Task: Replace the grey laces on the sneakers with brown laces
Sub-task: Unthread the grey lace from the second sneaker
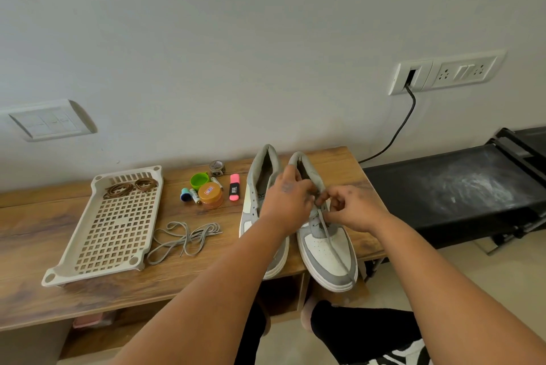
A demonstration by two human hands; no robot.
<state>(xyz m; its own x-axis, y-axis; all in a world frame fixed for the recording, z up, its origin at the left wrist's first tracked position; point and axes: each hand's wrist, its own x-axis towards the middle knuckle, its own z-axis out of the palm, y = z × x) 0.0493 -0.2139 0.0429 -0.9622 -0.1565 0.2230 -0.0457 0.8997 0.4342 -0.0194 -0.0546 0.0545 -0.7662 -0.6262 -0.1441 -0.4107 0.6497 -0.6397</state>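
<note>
Two grey-and-white low-top sneakers side by side at the right end of a long wood-grain tabletop (35,234), toes over the near edge, heels toward the wall. Right-hand sneaker (326,249) still threaded with a flat grey lace (334,242), one strand trailing down across the toe past the sole. Left-hand sneaker (254,211) partly hidden behind a forearm, eyelets there apparently bare. Both hands over the right-hand sneaker's upper eyelets: left hand (288,192) curled, fingertips pinching at the lace near the tongue; right hand (351,205) curled likewise, thumb and forefinger nipping the same lace just beside it. Loose grey lace (186,239) heaped on bare wood left of the sneakers, well apart from them, close to the near edge. Further left, a cream perforated plastic tray (88,258) lying slantwise, near corner almost at the table's front edge, two coiled brown laces (131,187) in its far end. Behind the loose lace, a small cluster: green cap (199,180), orange-lidded round jar (210,194), pink highlighter (234,187), small batteries (195,196), roll of tape (217,168). Open strip of wood between tray and sneakers. Black surface (443,187) just beyond the table's right end, black cable (397,131) running up to a white wall socket (412,76).
</note>
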